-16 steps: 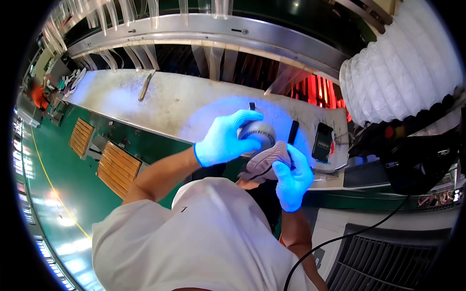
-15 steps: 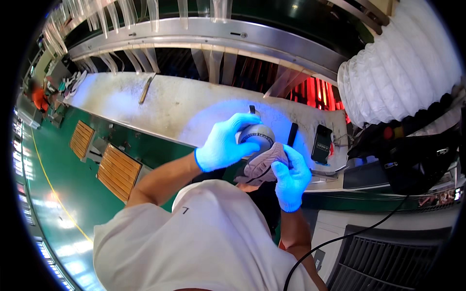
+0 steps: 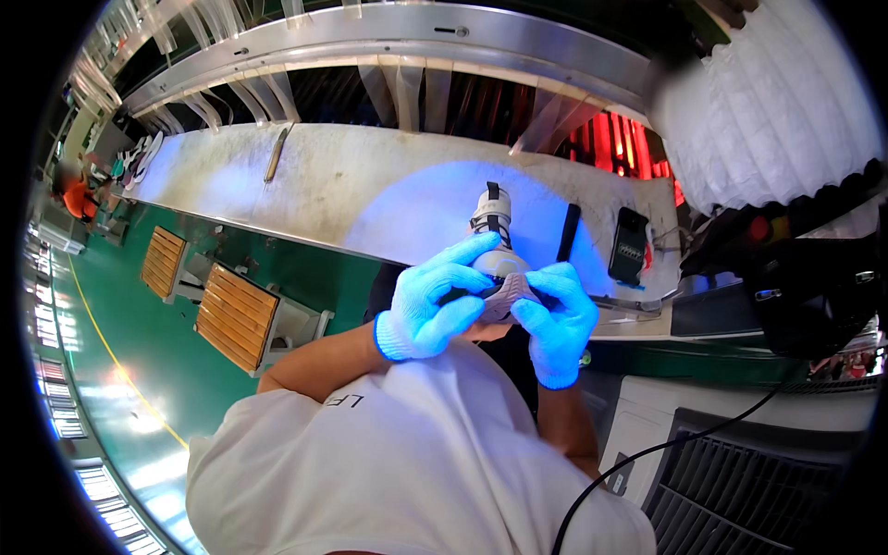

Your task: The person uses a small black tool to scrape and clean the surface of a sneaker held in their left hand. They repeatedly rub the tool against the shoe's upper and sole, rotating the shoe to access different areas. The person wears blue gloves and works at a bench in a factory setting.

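A light grey shoe upper (image 3: pixel 495 205) with black laces and a black heel tab points its toe at me, above the near edge of the worktable. A greyish-pink rubber sole (image 3: pixel 508 296) is against its toe end. My left hand (image 3: pixel 433 301), in a white glove lit blue, grips the left side of the shoe, with the fingers over the toe. My right hand (image 3: pixel 559 319), gloved alike, pinches the right edge of the sole between thumb and fingers. The underside of the shoe is hidden.
The long worktable (image 3: pixel 370 185) carries a brush-like wooden-handled tool (image 3: pixel 276 155), a black bar (image 3: pixel 569 232) and a black phone-like device (image 3: pixel 630 246). Behind runs a metal rail (image 3: pixel 388 46) with clear strips and red-glowing heaters (image 3: pixel 618 145). A white duct (image 3: pixel 772 120) stands right; a black cable (image 3: pixel 666 444) hangs nearby.
The shoe has tipped so its laced top and heel tab now show beyond my hands. The sole has gone from standing beside the toe to lying against it, and my hands have come closer together.
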`<state>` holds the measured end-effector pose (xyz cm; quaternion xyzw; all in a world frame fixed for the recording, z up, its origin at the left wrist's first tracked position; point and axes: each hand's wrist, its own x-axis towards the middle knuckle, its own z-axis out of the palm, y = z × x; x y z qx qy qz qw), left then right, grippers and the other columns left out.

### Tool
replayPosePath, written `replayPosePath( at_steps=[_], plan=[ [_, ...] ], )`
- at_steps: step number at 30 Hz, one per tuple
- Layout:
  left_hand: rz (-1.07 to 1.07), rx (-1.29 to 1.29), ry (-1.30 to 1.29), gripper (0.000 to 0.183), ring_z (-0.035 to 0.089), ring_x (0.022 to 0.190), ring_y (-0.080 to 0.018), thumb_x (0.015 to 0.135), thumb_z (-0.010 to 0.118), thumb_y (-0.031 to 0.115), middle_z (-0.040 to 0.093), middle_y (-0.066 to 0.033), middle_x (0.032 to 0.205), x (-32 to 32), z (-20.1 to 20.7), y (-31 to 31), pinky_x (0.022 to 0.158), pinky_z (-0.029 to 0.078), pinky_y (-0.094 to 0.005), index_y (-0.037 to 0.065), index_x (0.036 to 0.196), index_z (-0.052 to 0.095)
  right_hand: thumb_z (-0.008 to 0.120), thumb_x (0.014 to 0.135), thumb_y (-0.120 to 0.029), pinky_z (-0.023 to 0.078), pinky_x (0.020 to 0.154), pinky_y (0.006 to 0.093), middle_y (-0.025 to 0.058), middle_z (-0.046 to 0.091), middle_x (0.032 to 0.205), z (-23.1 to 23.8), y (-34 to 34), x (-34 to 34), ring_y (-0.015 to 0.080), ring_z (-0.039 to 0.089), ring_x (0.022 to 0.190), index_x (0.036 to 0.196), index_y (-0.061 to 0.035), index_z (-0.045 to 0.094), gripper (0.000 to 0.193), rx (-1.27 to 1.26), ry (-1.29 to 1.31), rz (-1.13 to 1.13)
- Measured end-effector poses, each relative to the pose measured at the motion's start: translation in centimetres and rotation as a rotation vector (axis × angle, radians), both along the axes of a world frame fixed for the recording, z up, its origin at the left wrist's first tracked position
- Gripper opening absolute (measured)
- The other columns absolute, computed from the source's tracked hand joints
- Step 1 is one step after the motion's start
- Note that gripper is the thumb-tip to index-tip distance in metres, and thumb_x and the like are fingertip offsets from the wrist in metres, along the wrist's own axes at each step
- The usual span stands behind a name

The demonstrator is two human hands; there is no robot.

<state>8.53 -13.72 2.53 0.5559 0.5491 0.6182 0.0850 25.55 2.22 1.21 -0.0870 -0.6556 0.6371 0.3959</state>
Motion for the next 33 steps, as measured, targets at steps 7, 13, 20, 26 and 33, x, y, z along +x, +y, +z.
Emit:
replayPosePath(
  at_steps=[7,13,20,26,33],
  plan=[
    [0.100,0.036,-0.314,0.033,0.070,0.140,-0.0436,0.086,0.097,0.011,0.071,-0.0344,0.145,2.9,-0.9,-1.3,0.120,0.052,-0.0530,0.000,0.091,0.067,0.096,0.081,0.003,0.054,0.077,0.0288,0.0071,0.065,0.105,0.6,-3.4,0.2,0.0157,0.065,0.090,0.114,-0.0055,0.079,0.038,0.158,-0.044,-0.095],
    [0.155,0.040,-0.397,0.036,0.074,0.135,-0.0404,0.085,0.099,0.009,0.077,-0.0310,0.135,3.3,-1.1,-1.3,0.122,0.050,-0.0557,0.003,0.085,0.064,0.096,0.082,0.005,0.051,0.073,0.0292,0.0058,0.062,0.102,0.3,-4.6,-0.2,0.0149,0.060,0.084,0.111,-0.0055,0.077,0.036,0.194,-0.032,-0.143],
    [0.146,0.055,-0.331,0.038,0.075,0.133,-0.0404,0.083,0.100,0.008,0.079,-0.0287,0.130,2.6,-1.8,-1.2,0.124,0.047,-0.0601,0.005,0.083,0.062,0.097,0.083,0.006,0.047,0.069,0.0311,0.0056,0.063,0.096,0.7,-4.9,-1.0,0.0179,0.058,0.082,0.109,-0.0038,0.076,0.035,0.294,-0.009,-0.217],
    [0.075,0.101,-0.181,0.036,0.076,0.131,-0.0417,0.086,0.098,0.003,0.076,-0.0306,0.133,1.8,-1.5,-0.8,0.118,0.054,-0.0579,0.005,0.087,0.062,0.097,0.082,0.007,0.044,0.067,0.0325,0.0063,0.067,0.093,1.0,-4.9,-1.7,0.0190,0.056,0.078,0.106,-0.0011,0.076,0.033,0.330,0.035,-0.266],
    [-0.012,0.118,-0.448,0.031,0.072,0.134,-0.0428,0.082,0.094,-0.005,0.077,-0.0316,0.126,1.9,-1.7,-0.9,0.123,0.047,-0.0670,0.000,0.099,0.069,0.099,0.080,0.007,0.043,0.067,0.0331,0.0040,0.067,0.091,0.8,-4.8,-1.4,0.0189,0.056,0.077,0.103,-0.0044,0.078,0.033,0.312,0.004,-0.264]
  ],
)
